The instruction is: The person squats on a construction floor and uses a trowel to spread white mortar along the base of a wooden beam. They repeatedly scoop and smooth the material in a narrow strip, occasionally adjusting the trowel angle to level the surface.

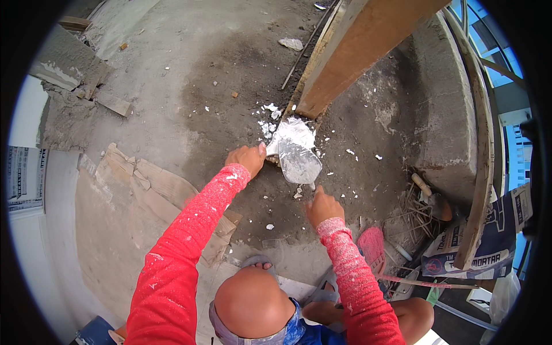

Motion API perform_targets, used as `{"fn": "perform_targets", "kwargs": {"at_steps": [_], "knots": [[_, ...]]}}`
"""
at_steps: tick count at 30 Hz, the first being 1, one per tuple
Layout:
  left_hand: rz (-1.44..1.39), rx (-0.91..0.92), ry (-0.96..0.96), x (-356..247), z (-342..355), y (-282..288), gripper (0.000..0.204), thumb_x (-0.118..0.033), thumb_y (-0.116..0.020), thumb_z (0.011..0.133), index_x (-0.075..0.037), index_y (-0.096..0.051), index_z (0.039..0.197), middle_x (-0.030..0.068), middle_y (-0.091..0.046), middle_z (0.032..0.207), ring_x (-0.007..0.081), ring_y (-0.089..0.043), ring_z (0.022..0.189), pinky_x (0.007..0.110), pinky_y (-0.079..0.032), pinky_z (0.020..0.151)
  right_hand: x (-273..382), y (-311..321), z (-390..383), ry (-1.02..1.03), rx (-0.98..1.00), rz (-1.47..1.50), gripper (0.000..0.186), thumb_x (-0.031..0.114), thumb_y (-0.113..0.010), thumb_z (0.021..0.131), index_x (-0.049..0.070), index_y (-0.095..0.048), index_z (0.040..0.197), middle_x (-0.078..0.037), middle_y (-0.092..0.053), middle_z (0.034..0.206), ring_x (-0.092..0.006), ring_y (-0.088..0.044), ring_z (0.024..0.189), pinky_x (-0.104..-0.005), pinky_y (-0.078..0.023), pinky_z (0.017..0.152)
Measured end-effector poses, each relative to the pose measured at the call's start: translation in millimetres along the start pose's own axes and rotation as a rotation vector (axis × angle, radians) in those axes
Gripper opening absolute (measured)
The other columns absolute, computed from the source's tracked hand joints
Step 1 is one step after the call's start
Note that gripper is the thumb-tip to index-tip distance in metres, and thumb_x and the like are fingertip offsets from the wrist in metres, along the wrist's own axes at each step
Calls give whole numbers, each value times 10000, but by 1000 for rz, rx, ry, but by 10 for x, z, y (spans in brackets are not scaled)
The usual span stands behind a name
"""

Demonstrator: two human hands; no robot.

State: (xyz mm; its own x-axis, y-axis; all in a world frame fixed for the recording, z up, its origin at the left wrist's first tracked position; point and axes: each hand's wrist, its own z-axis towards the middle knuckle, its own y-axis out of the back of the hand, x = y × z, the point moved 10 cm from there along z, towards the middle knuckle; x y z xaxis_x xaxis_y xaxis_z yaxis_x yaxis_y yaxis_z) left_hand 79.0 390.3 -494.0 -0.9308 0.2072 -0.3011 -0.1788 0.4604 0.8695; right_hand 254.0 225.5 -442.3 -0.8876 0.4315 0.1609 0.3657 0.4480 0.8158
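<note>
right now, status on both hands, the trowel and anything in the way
Right hand on trowel handle; trowel at near side of white paste. Left hand beside paste, hold unclear. Wooden post close beyond, possibly in the way.

We find the grey floor (155,75) darkened across its middle; on it we record scattered white fragments (276,114), a creased brown sheet (123,221) at left, a wooden plank (311,72) and a thin dark rod (302,56) alongside.

Lettering on white-blue sack (499,238), print on sheet (24,177)
</note>
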Motion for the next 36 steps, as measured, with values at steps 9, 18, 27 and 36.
{"fn": "perform_targets", "kwargs": {"at_steps": [9,18,27,36], "knots": [[-58,-49,5,-28,-21,32,613,-421,-274,1014,-16,-710,864,276,-659,840,472,-633,817,542,-498,793,-153,-109,28,-75,43,21,301,227,-590,865,39,-539,1094,-245,-689,923,-414,-677,880,-504,-551,772],[-54,43,43,-38,-226,-69,594,-429,-269,1013,-24,-699,954,255,-674,913,445,-644,900,532,-490,852,-99,-402,37,-41,356,533,353,278,-595,890,-25,-522,1056,-190,-671,790,-287,-685,622,-420,-548,544],[-187,120,-75,-33,-272,-209,557,-507,-338,983,-34,-632,1009,273,-657,919,462,-617,903,534,-474,823,-372,57,-363,87,-3,48,387,374,-548,924,35,-485,1102,-258,-669,828,-440,-664,788,-531,-529,686],[-147,244,-203,-88,-124,-225,495,-474,-426,982,-27,-631,1033,245,-668,943,437,-631,921,498,-483,808,-106,62,-22,97,-34,20,319,304,-543,922,41,-469,1086,-254,-682,884,-430,-673,806,-542,-537,708]]}}
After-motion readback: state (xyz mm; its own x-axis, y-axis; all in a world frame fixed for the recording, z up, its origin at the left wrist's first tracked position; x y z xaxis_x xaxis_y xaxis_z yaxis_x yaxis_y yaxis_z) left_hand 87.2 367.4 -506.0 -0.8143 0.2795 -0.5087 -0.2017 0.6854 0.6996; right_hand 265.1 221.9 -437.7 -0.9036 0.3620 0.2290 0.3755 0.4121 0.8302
